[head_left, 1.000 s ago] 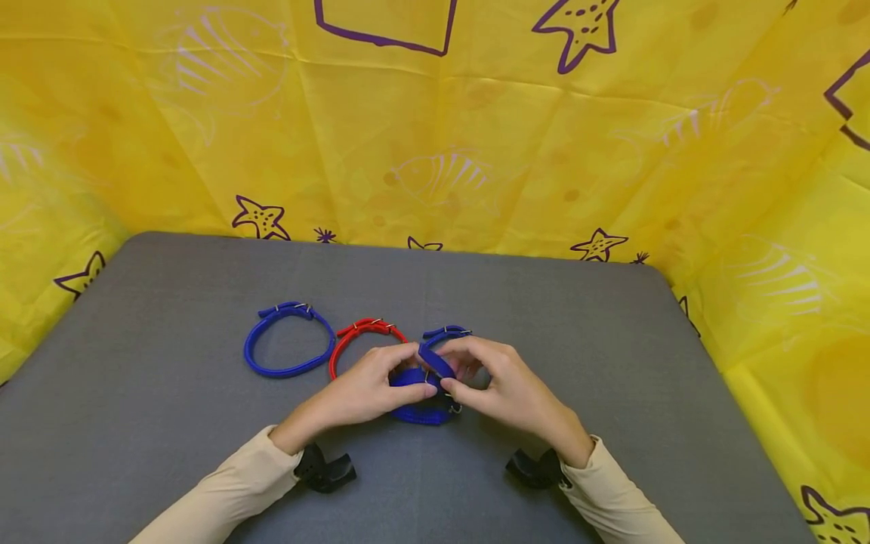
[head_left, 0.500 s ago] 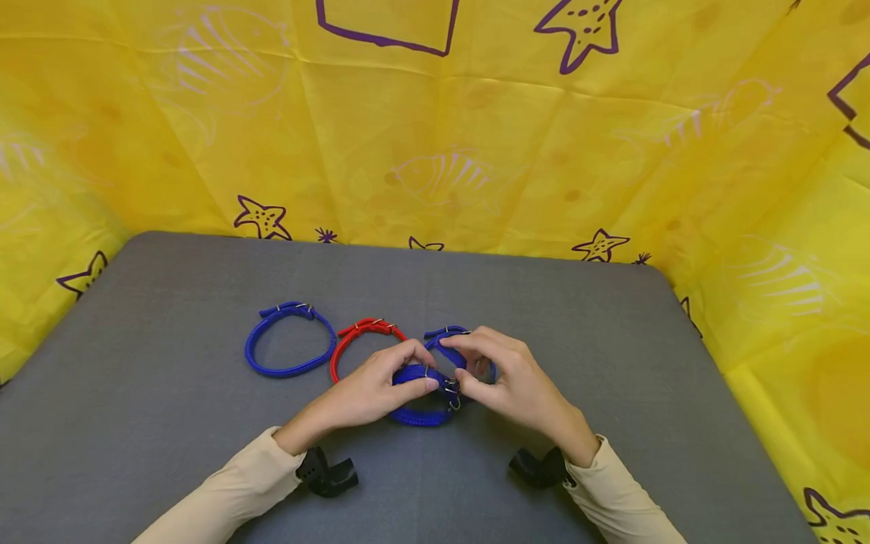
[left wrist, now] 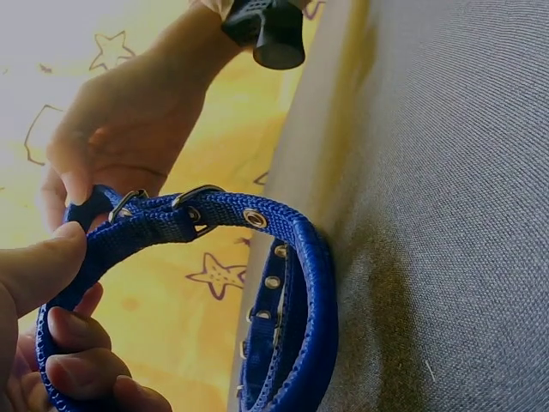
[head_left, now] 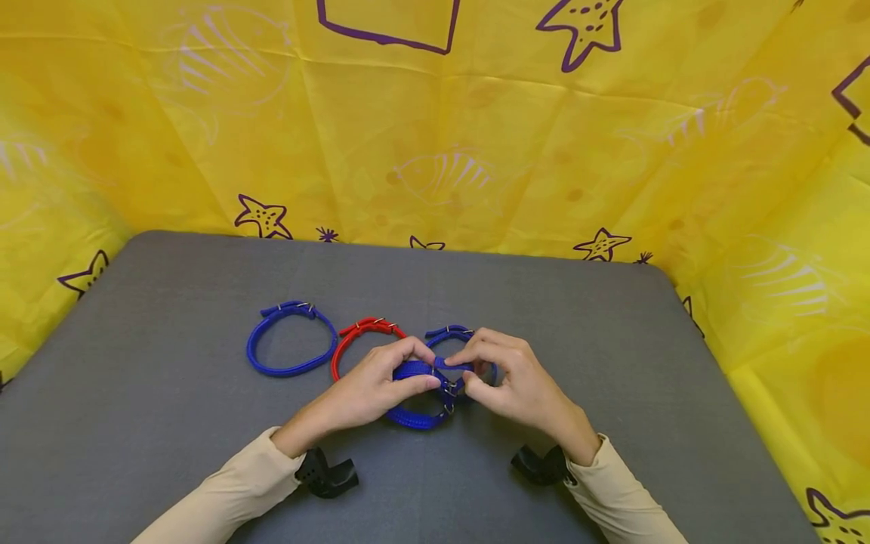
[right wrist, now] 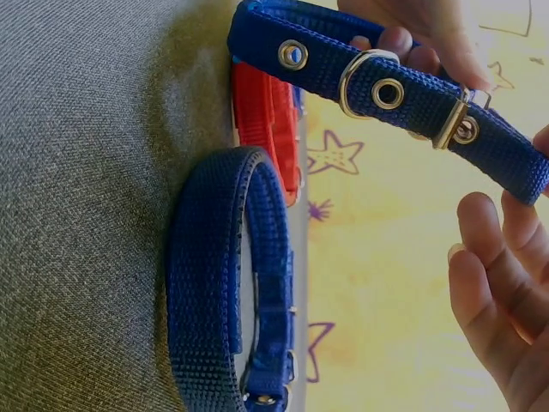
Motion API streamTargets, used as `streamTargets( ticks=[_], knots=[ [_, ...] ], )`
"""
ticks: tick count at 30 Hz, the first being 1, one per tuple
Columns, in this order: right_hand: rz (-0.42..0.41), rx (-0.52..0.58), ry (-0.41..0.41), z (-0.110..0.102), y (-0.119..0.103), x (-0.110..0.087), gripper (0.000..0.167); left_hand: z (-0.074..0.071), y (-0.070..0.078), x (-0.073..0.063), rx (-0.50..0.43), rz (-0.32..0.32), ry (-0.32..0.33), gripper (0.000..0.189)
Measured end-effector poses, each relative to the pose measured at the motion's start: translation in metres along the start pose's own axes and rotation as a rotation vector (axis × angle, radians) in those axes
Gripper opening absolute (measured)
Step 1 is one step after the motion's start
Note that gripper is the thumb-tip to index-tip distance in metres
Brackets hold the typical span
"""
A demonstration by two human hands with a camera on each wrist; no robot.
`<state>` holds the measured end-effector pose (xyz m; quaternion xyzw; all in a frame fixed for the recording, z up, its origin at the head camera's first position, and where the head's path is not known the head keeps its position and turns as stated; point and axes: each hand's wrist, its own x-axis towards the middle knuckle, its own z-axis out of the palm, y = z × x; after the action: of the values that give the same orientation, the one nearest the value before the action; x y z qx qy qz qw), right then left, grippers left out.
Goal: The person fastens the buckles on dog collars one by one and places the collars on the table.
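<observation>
Just above the table, a blue dog collar (head_left: 416, 420) is held by both hands. My left hand (head_left: 374, 384) grips its band between thumb and fingers, close to the metal buckle (right wrist: 451, 122). On the other side, my right hand (head_left: 511, 372) pinches the strap's tip between thumb and forefinger. The right wrist view shows metal-rimmed holes and a D-ring (right wrist: 345, 86) along the strap. In the left wrist view the strap tip (left wrist: 93, 206) bends where the right fingers hold it. Part of the collar is hidden behind the left fingers.
Behind the hands lie a second blue collar (head_left: 445, 331) and a red collar (head_left: 367, 325), both partly covered. Another blue collar (head_left: 285, 372) lies farther left, buckled into a ring. All rest on a grey table (head_left: 204, 317) with a yellow printed cloth (head_left: 381, 113) behind it.
The strap end stood up between both hands a second ago; now it lies lower, pointing right in the right fingers. My right hand shifted slightly right. The left hand barely moved.
</observation>
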<state>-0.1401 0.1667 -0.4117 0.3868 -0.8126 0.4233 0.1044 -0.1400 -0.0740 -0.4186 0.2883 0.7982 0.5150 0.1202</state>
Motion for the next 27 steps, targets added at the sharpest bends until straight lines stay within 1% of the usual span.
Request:
streamTargets(
  ticks=[6, 10, 12, 14, 16, 18, 21, 24, 27],
  knots=[
    [0.020, 0.020, -0.022, -0.0005, -0.0013, 0.0010, 0.030, -0.0012, 0.0004, -0.0004, -0.003, 0.010, 0.025, 0.019],
    [0.008, 0.039, -0.042, -0.0001, -0.0016, 0.0021, 0.029, -0.0025, 0.0007, -0.0007, -0.007, 0.013, 0.028, 0.019],
    [0.010, 0.040, -0.057, 0.0003, -0.0018, 0.0025, 0.026, -0.0032, 0.0010, -0.0009, -0.009, 0.019, 0.030, 0.019],
    [0.025, 0.045, -0.062, 0.0007, -0.0022, 0.0027, 0.021, -0.0041, 0.0021, -0.0011, -0.010, 0.008, 0.039, 0.018],
    [0.043, 0.044, -0.050, 0.0008, -0.0025, 0.0025, 0.017, -0.0051, 0.0032, -0.0009, -0.011, 0.007, 0.053, 0.018],
    [0.056, 0.042, -0.022, 0.0011, -0.0024, 0.0022, 0.015, -0.0062, 0.0039, -0.0008, -0.014, 0.002, 0.064, 0.019],
    [0.039, 0.056, 0.026, 0.0021, -0.0015, 0.0024, 0.015, -0.0067, 0.0036, -0.0007, -0.014, 0.011, 0.073, 0.019],
    [0.029, 0.085, 0.030, 0.0042, -0.0010, 0.0031, 0.017, -0.0064, 0.0029, -0.0011, -0.022, 0.018, 0.078, 0.019],
    [0.031, 0.107, 0.014, 0.0056, -0.0010, 0.0034, 0.021, -0.0060, 0.0029, -0.0012, -0.033, 0.027, 0.084, 0.018]
  ],
)
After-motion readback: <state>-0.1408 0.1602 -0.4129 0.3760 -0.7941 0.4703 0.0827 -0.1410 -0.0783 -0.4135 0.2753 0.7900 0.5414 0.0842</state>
